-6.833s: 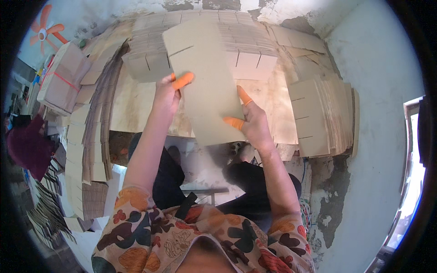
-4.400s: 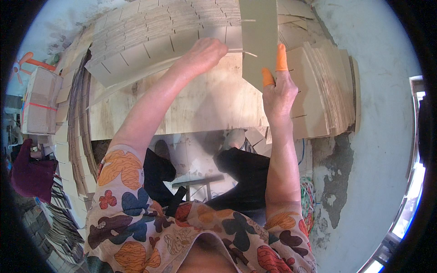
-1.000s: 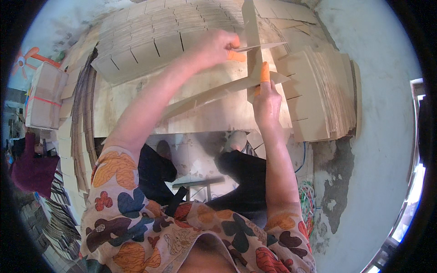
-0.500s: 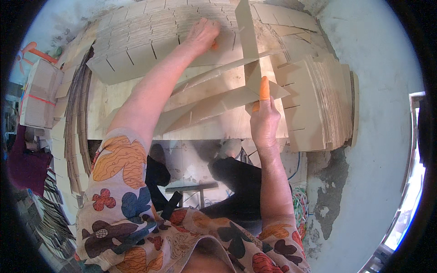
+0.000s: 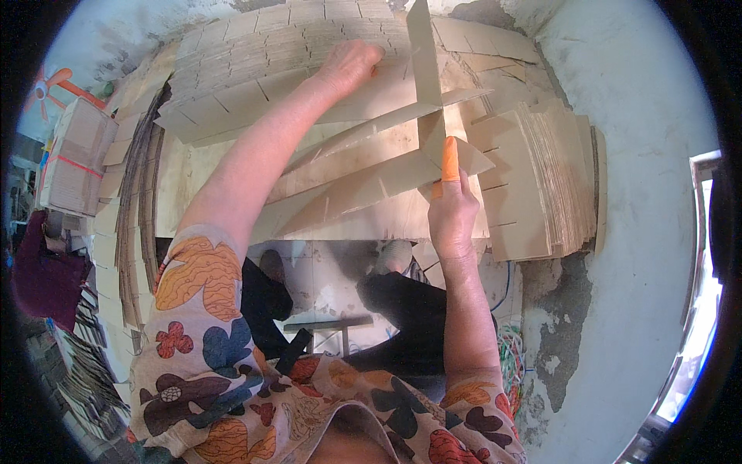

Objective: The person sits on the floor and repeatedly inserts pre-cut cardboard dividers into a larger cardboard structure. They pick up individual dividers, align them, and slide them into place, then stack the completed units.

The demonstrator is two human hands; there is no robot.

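Right hand on an upright strip
Its fingers pinch the near end; the left hand curls at the far stack, hold unclear. Likely light, stiff but creasable, the strip suits a near-end grip; it stands over the desk's right, long axis near to far, across two cross-strips.

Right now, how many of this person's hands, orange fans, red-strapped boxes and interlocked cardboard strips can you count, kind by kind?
Hands, left hand and right hand: 2
Orange fan: 1
Red-strapped box: 1
Cardboard strip pointing away: 1
Crossing strips: 2
Total: 7
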